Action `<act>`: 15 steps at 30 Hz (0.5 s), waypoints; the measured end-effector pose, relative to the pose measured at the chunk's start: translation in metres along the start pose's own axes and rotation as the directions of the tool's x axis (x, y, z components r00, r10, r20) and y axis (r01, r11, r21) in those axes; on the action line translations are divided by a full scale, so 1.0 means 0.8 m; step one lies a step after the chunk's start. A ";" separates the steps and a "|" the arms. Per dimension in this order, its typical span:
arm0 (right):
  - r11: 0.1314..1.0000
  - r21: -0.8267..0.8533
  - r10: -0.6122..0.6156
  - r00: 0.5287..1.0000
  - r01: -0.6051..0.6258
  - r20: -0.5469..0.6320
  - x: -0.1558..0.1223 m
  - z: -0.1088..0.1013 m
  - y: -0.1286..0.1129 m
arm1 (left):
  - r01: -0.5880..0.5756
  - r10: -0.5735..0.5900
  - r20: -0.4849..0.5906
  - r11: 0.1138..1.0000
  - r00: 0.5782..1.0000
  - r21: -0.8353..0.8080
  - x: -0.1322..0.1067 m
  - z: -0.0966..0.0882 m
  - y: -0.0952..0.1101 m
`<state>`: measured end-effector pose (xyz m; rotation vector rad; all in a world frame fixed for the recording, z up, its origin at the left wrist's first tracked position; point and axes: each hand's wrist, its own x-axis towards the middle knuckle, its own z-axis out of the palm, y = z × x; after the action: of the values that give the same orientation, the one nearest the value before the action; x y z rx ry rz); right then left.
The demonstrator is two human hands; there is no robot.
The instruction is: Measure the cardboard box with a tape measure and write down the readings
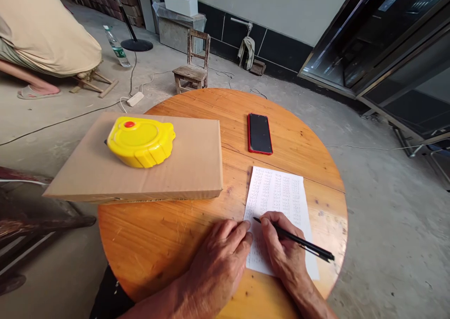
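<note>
My right hand (283,251) is closed round a black pen (298,240), its tip resting on a white sheet of paper (277,197) covered in rows of small print. My left hand (220,262) lies flat on the round wooden table (158,244), fingers stretched out and touching the sheet's left edge. Both hands are at the table's near edge.
A flat cardboard box (190,169) overhangs the table's left side with a yellow tape measure (140,141) on it. A red phone (259,133) lies face up beyond the paper. On the floor stand a small wooden chair (192,65) and a water bottle (117,47); a person sits far left.
</note>
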<state>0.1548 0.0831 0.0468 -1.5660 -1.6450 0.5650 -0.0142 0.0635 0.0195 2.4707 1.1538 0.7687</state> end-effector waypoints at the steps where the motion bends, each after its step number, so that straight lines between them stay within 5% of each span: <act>1: 1.000 -0.002 -0.002 1.000 0.002 0.001 0.000 0.000 0.000 | 0.001 -0.001 0.003 1.000 1.000 0.000 0.000 0.000 0.000; 15: 1.000 0.007 -0.006 0.999 0.005 0.047 -0.001 0.003 0.000 | 0.018 -0.018 0.015 1.000 1.000 -0.023 0.001 -0.002 0.000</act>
<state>0.1530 0.0830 0.0452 -1.5537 -1.6802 0.6076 -0.0147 0.0640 0.0210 2.4398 1.1541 0.7531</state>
